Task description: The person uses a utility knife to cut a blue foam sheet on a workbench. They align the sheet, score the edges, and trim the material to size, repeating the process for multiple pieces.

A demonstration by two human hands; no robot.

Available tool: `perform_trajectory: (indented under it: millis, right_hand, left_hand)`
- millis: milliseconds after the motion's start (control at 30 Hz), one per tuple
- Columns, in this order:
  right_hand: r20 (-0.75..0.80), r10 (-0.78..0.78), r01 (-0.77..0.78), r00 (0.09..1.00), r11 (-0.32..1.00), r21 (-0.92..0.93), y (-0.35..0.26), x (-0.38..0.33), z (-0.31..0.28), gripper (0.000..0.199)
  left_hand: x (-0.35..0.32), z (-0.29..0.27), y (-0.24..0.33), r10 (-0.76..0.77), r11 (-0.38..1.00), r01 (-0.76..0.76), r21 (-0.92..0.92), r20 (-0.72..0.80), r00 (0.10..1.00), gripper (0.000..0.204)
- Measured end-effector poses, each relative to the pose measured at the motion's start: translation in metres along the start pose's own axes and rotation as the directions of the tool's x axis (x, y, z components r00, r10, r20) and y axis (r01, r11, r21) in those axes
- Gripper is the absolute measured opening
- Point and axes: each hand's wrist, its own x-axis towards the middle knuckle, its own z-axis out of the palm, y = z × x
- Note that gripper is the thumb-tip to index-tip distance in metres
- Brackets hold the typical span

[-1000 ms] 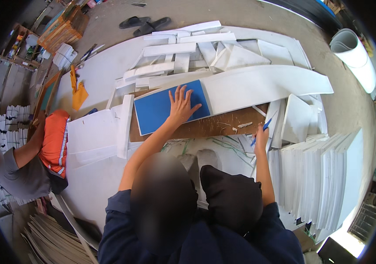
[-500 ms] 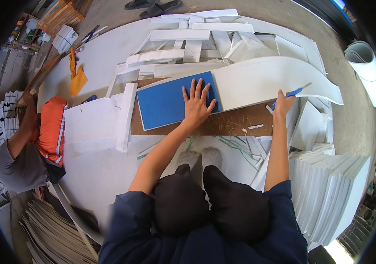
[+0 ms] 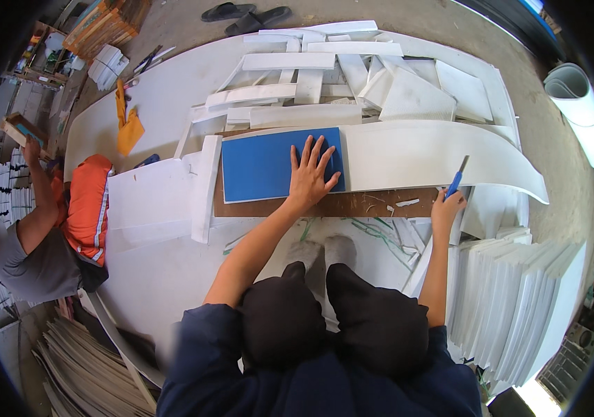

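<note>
My left hand lies with spread fingers on a blue rectangular board. The board covers the left end of a long white foam-like sheet, whose right end curves away past the support. Beneath both is a brown wooden board with small white scraps on it. In my closed right hand is a blue-handled utility knife, its blade pointing away from me. The knife is over the sheet's near edge, right of the blue board; whether the blade touches the sheet I cannot tell.
White offcuts lie piled beyond the sheet. A stack of white sheets stands at my right, with a rolled white sheet farther off. At the left, another person sits beside an orange bundle. Yellow gloves or cloth lie nearby.
The white sheet and blue board have turned, their right side swinging nearer to me. My right hand has drawn nearer, and the knife now points more away. The other person has raised a brown box-like thing.
</note>
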Motion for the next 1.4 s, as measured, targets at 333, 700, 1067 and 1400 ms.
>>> perform_trajectory:
  millis: [333, 700, 1067, 1400]
  right_hand:
    - [0.687, -0.142, -0.583, 0.713, 0.424, 0.693, -0.161, -0.039, 0.014, 0.027]
    - [0.69, 0.122, -0.591, 0.713, 0.635, 0.498, -0.158, -0.033, 0.033, 0.051]
    - [0.717, -0.095, -0.523, 0.69, 0.619, 0.586, -0.151, -0.052, 0.044, 0.024]
    - [0.691, -0.126, 0.041, 0.711, 0.989, 0.139, -0.191, -0.021, 0.064, 0.026]
  left_hand:
    - [-0.003, -0.001, -0.001, -0.026, 1.0, 0.026, -0.011, 0.009, 1.0, 0.059]
    - [-0.003, -0.003, -0.002, -0.029, 0.999, 0.029, -0.016, 0.012, 1.0, 0.06]
    - [-0.003, -0.001, -0.002, -0.04, 0.999, 0.04, -0.031, -0.002, 0.999, 0.059]
    - [0.006, -0.001, -0.002, -0.091, 0.995, 0.09, -0.032, -0.029, 0.995, 0.054]
